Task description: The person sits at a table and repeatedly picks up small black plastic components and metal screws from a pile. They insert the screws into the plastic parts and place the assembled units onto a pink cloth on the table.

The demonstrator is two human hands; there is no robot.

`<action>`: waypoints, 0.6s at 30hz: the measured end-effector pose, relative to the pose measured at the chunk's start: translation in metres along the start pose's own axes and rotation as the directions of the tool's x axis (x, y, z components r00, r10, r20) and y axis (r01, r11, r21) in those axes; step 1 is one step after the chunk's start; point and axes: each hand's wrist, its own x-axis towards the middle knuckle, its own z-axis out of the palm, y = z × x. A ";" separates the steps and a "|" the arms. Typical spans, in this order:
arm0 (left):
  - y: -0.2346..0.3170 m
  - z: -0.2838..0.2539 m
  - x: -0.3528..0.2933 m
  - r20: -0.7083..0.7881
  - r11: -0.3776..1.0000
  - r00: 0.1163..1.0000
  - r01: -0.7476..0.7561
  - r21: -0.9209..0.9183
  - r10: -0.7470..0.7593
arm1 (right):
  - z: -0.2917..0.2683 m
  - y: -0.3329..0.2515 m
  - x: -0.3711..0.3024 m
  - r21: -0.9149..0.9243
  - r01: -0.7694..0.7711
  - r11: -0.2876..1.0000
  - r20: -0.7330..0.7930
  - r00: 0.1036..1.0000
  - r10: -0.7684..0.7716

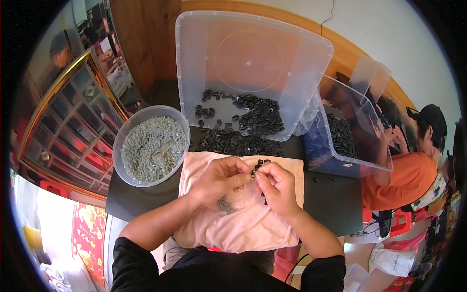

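My left hand (220, 181) and my right hand (278, 187) meet over a peach-coloured cloth (228, 233) on the table. Their fingertips pinch a small black part (253, 173) between them; its exact shape is mostly covered by the fingers. A few more black pieces (264, 162) lie just beyond the fingertips. Below my left hand, a small heap of grey metal screws (224, 205) rests on the cloth. More black parts (233, 141) are spread along the cloth's far edge, spilling from a large clear bin (255, 53) tipped on its side.
A round clear tub (116, 160) full of grey screws stands at the left. To the right is another clear bin (362, 169) holding black pieces. Beyond it a person in an orange top (406, 175) works with both hands raised. A gold-framed panel (73, 121) leans at far left.
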 end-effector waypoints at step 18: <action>0.009 -0.046 0.124 -0.057 0.146 0.921 -0.001 0.989 0.386 | -0.031 0.005 0.018 0.180 -0.039 0.983 -0.191 0.979 0.074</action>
